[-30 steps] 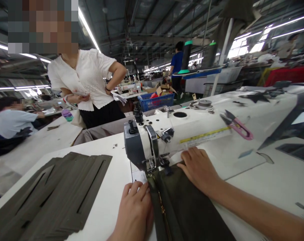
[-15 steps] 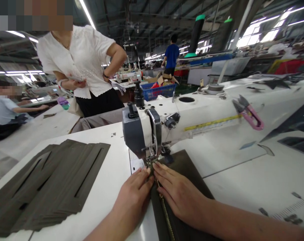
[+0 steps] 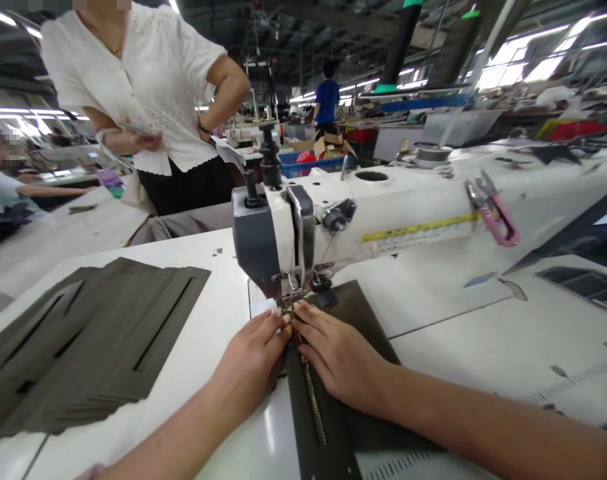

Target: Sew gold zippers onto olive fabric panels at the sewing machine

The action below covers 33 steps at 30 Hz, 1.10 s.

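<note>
A dark olive fabric piece (image 3: 356, 313) with a brass zipper (image 3: 313, 400) lies under the presser foot (image 3: 289, 301) of a white sewing machine (image 3: 383, 220). My left hand (image 3: 251, 360) lies flat on the left side of the zipper, fingertips just short of the foot. My right hand (image 3: 338, 353) presses flat on the fabric to the right of the zipper, fingers pointing at the needle. Both hands hold the fabric down rather than gripping it.
A stack of dark cut fabric panels (image 3: 83, 340) with slots lies on the table at left. Pink thread snips (image 3: 496, 213) rest on the machine arm. A person in a white blouse (image 3: 143, 100) stands behind the table. Another person (image 3: 3, 193) sits at far left.
My right hand has come from beside the machine head to the zipper, next to my left hand. Both hands have slid forward to the presser foot. The view has tilted down.
</note>
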Available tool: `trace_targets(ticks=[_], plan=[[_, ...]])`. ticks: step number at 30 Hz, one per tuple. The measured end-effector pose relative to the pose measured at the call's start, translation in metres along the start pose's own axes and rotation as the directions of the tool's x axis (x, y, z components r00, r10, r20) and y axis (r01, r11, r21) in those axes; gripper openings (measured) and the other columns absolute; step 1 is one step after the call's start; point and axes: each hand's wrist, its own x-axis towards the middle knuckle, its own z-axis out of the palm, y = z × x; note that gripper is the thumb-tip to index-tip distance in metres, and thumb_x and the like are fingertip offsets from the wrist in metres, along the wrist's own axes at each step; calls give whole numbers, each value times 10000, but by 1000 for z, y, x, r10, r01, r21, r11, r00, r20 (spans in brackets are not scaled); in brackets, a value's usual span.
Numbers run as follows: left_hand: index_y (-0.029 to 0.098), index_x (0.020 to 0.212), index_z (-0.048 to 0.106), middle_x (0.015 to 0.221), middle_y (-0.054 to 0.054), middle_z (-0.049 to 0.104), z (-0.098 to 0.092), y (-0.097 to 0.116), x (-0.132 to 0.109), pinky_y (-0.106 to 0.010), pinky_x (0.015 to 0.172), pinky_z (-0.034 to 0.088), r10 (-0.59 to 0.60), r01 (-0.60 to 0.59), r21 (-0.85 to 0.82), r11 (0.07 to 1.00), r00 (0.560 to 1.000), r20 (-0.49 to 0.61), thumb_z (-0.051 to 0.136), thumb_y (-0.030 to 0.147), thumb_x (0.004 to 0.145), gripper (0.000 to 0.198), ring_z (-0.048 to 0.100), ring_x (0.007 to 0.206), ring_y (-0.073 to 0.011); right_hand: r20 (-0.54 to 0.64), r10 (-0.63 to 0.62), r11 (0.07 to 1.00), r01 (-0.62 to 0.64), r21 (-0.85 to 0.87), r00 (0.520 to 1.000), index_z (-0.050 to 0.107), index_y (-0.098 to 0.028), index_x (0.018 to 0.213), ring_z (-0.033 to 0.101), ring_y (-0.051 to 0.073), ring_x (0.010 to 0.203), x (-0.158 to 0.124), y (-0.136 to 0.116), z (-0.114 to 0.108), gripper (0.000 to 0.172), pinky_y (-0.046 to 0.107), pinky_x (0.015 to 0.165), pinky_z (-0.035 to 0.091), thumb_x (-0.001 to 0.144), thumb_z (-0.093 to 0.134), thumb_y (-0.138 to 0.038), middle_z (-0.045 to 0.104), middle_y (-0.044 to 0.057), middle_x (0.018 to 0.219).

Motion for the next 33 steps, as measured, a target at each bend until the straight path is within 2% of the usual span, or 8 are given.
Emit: trace_targets(ticks=[4, 9, 13, 15, 17, 23, 27, 33], plan=[[92, 989, 576, 976, -134, 613, -2, -2, 4, -397, 846, 519, -26, 27, -49, 998, 1000, 11, 379, 113, 846, 244, 569, 991, -241, -29, 109, 985, -104, 135, 994, 569, -114, 961, 516, 243, 1045, 7, 6, -2, 180, 425, 907, 433, 813, 466, -112, 551, 152, 1127], [132, 964, 592, 963, -114, 627, -6, 5, 1, -437, 893, 483, -97, 99, -29, 995, 994, 54, 411, 83, 804, 247, 595, 952, -219, 1, 200, 942, -193, 273, 980, 502, -168, 796, 570, 190, 846, 7, -1, -11, 85, 371, 784, 487, 761, 527, -95, 594, 54, 858], [136, 1003, 581, 1041, -121, 633, -9, 22, -10, -430, 905, 481, -75, 75, 14, 997, 997, -1, 420, 77, 804, 262, 601, 983, -215, -85, 96, 995, -93, 39, 992, 525, -99, 1039, 508, 241, 1086, -15, -13, -6, 264, 438, 912, 445, 810, 394, -86, 554, 169, 1142], [131, 1011, 577, 1058, -127, 633, -10, 29, -16, -397, 901, 490, -66, 66, 17, 998, 997, -30, 396, 67, 822, 270, 591, 1014, -210, -76, 21, 995, -28, -96, 997, 505, -43, 1146, 427, 269, 1194, -24, -16, -1, 354, 467, 962, 408, 827, 360, -95, 476, 208, 1265], [127, 1017, 573, 1062, -126, 633, -10, 32, -19, -386, 909, 486, -56, 58, 22, 998, 997, -47, 367, 55, 835, 285, 584, 1030, -205, -39, -12, 986, 6, -167, 999, 520, -6, 1156, 420, 282, 1204, -28, -18, 3, 378, 463, 964, 413, 836, 345, -104, 473, 218, 1272], [102, 1025, 564, 1071, -141, 624, -6, 28, -19, -402, 907, 486, 3, -1, 56, 998, 999, -34, 319, 88, 882, 284, 568, 1056, -222, -9, -43, 971, 40, -234, 999, 527, 3, 1194, 427, 285, 1197, -22, -17, -2, 411, 425, 978, 405, 847, 351, -130, 478, 185, 1274], [111, 995, 578, 1026, -129, 635, -1, 26, -16, -395, 907, 490, -21, 27, 58, 998, 995, -97, 311, 68, 875, 295, 581, 1028, -212, 19, -54, 962, 57, -267, 998, 528, 16, 1191, 430, 299, 1190, -19, -14, -5, 416, 425, 966, 415, 853, 351, -150, 476, 199, 1268], [109, 991, 586, 1036, -134, 634, -3, 20, -9, -401, 889, 504, -15, 15, 56, 998, 1000, -5, 348, 59, 861, 275, 580, 1031, -222, 25, -51, 967, 55, -248, 998, 529, 37, 1179, 455, 291, 1172, -12, -8, -3, 423, 419, 965, 417, 846, 333, -137, 495, 218, 1242]])
